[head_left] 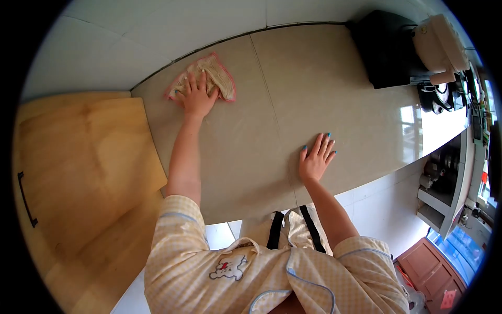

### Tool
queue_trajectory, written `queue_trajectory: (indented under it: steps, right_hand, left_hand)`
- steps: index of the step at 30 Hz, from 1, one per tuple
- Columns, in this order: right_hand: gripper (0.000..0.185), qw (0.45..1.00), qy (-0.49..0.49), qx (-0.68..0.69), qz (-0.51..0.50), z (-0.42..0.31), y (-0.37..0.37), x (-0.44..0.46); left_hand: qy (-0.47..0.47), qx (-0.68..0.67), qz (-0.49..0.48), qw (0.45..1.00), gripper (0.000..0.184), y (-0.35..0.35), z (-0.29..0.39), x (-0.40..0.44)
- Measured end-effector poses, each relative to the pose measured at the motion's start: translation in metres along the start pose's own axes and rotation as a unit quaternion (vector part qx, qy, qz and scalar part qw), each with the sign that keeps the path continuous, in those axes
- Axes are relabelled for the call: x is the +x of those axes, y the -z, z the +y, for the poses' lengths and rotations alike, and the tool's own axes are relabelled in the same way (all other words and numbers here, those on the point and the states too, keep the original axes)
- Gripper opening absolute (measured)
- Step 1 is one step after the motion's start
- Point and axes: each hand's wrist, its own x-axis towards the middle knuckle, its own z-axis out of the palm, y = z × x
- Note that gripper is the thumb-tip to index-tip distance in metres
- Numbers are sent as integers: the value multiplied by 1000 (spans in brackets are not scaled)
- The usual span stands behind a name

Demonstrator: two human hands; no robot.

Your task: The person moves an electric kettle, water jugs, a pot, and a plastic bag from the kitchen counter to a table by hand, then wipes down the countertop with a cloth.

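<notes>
A beige cloth with a pink edge (222,76) lies bunched on the tiled countertop (240,141), close to the wall. My left hand (197,99) presses down on this cloth, its fingers spread over the fabric. Further right and nearer the counter's front edge, my right hand (315,161) rests flat on the bare tile with fingers apart, holding nothing. Blue nails show on the right hand.
Left of the counter stands a wooden cabinet (89,152) with a black handle. A black box-shaped object (384,49) and a beige appliance (438,44) are at the back right. Open shelves (442,183) lie below on the right.
</notes>
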Motion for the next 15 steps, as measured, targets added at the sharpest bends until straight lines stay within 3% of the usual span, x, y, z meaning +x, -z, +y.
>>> queue_trajectory:
  steps: [4, 6, 12, 15]
  right_hand:
    - [64, 1000, 1, 9, -4, 2, -1, 0]
    - [63, 1000, 0, 7, -1, 2, 0, -1]
    - [62, 1000, 11, 6, -2, 4, -1, -2]
    - [62, 1000, 17, 9, -6, 5, 2, -2]
  left_hand:
    - [19, -20, -24, 999, 73, 9, 2, -31]
    - [27, 0, -80, 996, 73, 22, 7, -58]
    - [12, -72, -67, 995, 77, 9, 12, -137]
    - [15, -34, -90, 995, 77, 19, 31, -184]
